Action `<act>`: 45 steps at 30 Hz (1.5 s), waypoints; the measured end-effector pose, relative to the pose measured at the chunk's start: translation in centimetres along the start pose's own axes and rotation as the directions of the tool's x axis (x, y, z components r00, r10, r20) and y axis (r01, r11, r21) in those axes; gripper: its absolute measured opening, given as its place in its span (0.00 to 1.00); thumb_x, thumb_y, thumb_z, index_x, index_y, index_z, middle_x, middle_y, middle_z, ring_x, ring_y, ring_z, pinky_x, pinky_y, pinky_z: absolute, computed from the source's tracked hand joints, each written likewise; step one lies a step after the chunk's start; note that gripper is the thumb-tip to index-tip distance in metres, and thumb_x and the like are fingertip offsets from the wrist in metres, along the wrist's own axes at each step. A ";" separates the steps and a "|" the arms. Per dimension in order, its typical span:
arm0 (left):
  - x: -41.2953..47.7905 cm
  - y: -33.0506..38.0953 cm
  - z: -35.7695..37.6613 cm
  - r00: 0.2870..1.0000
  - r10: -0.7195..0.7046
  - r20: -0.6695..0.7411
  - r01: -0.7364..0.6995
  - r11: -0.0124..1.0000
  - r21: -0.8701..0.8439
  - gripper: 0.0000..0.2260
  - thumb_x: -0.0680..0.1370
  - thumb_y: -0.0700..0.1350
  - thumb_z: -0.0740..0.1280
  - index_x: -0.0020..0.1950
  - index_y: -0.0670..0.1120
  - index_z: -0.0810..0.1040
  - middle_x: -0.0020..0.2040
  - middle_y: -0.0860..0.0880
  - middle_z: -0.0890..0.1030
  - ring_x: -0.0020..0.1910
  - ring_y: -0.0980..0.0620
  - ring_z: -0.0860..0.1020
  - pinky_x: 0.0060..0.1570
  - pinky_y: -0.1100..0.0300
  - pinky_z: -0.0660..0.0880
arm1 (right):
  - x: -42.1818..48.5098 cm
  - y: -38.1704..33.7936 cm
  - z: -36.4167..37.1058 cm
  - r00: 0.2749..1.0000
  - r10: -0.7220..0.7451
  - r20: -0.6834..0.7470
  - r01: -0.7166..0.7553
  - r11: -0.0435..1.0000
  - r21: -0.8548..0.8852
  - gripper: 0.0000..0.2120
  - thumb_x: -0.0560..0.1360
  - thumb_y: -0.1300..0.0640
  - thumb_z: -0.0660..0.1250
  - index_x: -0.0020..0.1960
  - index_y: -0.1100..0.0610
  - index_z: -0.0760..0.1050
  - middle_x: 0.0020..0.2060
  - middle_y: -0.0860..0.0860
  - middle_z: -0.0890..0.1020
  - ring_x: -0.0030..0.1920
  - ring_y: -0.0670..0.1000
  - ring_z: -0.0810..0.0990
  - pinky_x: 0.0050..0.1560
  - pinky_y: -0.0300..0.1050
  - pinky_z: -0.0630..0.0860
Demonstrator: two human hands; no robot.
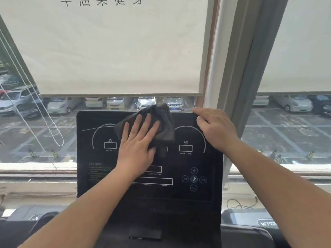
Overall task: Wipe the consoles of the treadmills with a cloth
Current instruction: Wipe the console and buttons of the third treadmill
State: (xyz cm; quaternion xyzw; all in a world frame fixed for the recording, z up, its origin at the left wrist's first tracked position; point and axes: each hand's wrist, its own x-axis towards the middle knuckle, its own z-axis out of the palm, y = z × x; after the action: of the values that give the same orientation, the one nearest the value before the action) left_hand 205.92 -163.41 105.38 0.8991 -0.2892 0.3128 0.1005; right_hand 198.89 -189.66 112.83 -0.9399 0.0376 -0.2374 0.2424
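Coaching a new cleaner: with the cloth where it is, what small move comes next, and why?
Probably slide the left hand and cloth down toward the buttons: they sit at the console's top centre, and the right hand grips its top corner.

The console (179,194) face is smooth, glossy black plastic; the cloth (164,127) is soft, matt dark fabric; the blind (116,51) is matt cream fabric.

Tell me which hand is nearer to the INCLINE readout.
Left. The left hand presses the cloth flat just right of the INCLINE readout; the right hand grips the top right corner of the console, across the panel.
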 end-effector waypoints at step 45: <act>-5.4 12.5 5.9 0.643 0.724 0.250 -0.751 0.660 0.017 0.35 0.74 0.52 0.64 0.82 0.55 0.60 0.85 0.53 0.54 0.84 0.47 0.47 0.80 0.42 0.42 | -2.0 3.4 -0.4 0.951 0.291 -0.102 -0.246 0.915 0.318 0.23 0.83 0.32 0.44 0.68 0.32 0.74 0.63 0.37 0.81 0.66 0.48 0.77 0.69 0.56 0.73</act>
State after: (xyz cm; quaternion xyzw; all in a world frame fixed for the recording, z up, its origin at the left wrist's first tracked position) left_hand 198.23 -173.23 97.41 0.7360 -0.6207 0.2408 -0.1225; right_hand 197.05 -192.48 110.69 -0.8576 0.1478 -0.2732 0.4099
